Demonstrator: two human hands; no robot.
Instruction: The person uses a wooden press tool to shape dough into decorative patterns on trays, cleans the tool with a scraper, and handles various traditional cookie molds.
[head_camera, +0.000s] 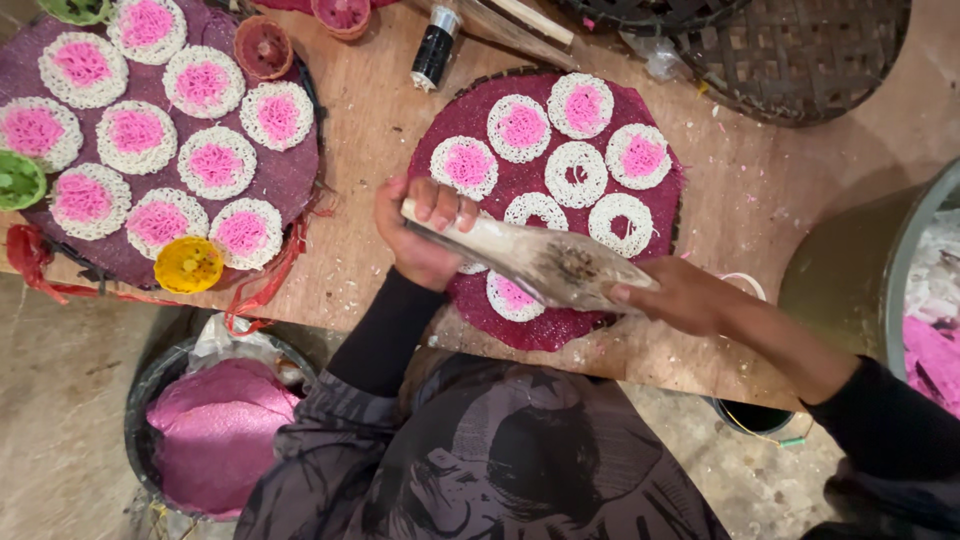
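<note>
Wooden table (380, 130) near edge, clear piping bag (530, 260) gripped by left hand (425, 235) and right hand (680, 295), held over crimson mat (540, 330), little bare board between mats.

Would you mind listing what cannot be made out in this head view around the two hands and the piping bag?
- Piping bag tip: hidden in the right hand.
- Rings on the round mat: those under the bag and the left hand are covered.
- Grey tub: cut off by the right edge, contents only partly seen.
- Bottle: top cut off by the upper edge.
</note>
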